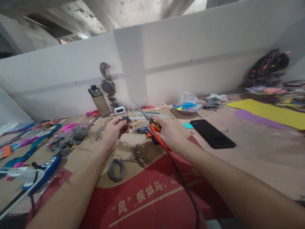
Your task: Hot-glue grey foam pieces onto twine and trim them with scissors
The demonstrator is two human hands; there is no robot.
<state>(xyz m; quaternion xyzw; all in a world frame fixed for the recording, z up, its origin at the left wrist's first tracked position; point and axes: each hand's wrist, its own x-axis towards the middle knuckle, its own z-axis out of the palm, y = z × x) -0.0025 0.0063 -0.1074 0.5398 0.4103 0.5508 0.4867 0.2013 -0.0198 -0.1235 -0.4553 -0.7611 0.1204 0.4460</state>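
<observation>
Between the thumb and fingers of my left hand (116, 132) is a small dark grey flower-shaped piece (126, 119). My right hand (168, 132) grips a pair of scissors (140, 109) by its orange-red handle, the blades pointing up and to the left. The blades look closed and stay apart from the grey piece. Beneath the hands lies a blue and orange object (144, 131), partly hidden by the scissors, so its kind is unclear. A coil of grey cord (116, 170) rests on the cardboard below my left hand.
Red and brown printed cardboard (147, 194) covers the front. A black cable (184, 181) crosses it. A black phone (213, 133) lies at right, beyond it yellow sheets (267, 111). A bottle (100, 103), a small white clock (119, 110) and a bowl (187, 111) stand towards the wall.
</observation>
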